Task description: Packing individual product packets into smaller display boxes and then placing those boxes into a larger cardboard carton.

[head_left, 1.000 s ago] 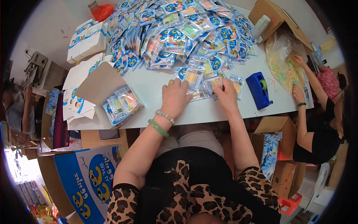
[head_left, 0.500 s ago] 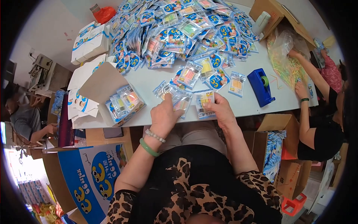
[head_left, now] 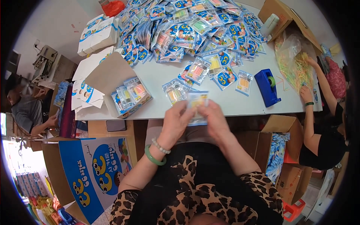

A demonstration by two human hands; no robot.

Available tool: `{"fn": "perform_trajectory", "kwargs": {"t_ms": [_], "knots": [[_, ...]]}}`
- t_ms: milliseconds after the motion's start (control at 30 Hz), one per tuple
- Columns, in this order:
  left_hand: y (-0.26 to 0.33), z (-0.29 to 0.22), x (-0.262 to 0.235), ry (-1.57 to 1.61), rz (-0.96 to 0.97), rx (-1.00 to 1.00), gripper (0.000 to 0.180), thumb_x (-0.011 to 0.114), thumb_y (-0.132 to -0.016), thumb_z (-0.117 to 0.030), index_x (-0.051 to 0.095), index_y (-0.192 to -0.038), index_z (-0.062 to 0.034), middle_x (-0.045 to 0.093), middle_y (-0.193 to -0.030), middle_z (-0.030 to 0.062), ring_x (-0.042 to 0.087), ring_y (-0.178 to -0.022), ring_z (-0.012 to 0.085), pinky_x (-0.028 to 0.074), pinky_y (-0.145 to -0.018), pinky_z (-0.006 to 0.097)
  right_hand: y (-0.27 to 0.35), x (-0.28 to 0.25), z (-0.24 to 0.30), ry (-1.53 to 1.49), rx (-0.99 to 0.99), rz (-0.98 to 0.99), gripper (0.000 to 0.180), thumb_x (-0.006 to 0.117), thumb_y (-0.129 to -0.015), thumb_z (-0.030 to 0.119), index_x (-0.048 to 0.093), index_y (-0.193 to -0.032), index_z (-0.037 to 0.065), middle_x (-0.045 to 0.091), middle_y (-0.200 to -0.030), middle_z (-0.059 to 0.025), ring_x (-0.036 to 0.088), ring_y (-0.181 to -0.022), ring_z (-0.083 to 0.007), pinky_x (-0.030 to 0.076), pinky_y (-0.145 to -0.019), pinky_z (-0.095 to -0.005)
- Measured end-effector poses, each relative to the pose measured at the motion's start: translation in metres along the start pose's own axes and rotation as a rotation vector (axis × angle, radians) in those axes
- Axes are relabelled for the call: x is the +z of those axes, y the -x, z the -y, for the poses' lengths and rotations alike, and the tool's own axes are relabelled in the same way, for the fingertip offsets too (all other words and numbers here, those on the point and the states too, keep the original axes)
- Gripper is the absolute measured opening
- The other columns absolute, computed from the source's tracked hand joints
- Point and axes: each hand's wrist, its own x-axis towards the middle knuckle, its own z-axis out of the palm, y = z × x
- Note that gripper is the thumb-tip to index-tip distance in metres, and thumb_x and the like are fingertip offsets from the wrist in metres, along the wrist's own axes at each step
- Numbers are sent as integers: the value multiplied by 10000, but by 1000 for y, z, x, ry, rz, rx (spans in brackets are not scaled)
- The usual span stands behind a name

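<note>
Between my two hands, at the near edge of the table, a small clear-and-blue plastic packet (head_left: 198,98) stands upright with yellow sticks showing inside. My left hand (head_left: 175,120) pinches its left side, and my right hand (head_left: 216,122) grips the right side; whether more packets lie behind it I cannot tell. Several loose packets (head_left: 175,90) lie flat just beyond my left hand. To the left stands an open white carton (head_left: 108,77), its flap raised, with packets (head_left: 131,93) packed inside. A large heap of similar packets (head_left: 195,33) covers the far part of the table.
A blue tape dispenser (head_left: 267,88) stands to the right. Flat white cartons (head_left: 98,35) are stacked far left. On the right, a co-worker's hands (head_left: 307,92) touch a plastic bag of coloured sticks (head_left: 294,67). Below that edge sits a cardboard box (head_left: 262,146) of packets.
My right hand has moved left with the packet, and my left hand has left the loose packets to join it. The view has shifted slightly.
</note>
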Motion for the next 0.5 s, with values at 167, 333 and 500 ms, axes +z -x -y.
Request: {"fn": "perform_trajectory", "kwargs": {"t_ms": [167,333,500], "knots": [[-15,34,-29,566,-170,-235,126,617,-897,-106,643,-956,3,654,-897,47,608,-726,90,485,-653,208,-31,11,-4,486,-288,21,224,570,-864,167,637,-1035,38,625,-962,-34,579,-898,-166,467,-769,-305],[-13,42,-47,736,-304,-245,224,498,-947,-49,556,-1142,42,645,-1073,118,651,-936,200,546,-832,331,-60,37,-13,1622,-673,-241,184,656,-723,235,654,-796,65,579,-839,-114,562,-833,-321,431,-699,-444],[-10,41,-47,668,-262,-275,253,457,-966,-67,520,-1185,42,615,-1141,120,626,-997,199,526,-854,329,-84,18,-21,1510,-689,-269,179,645,-750,209,616,-710,38,583,-789,-103,583,-770,-297,444,-653,-446]]}}
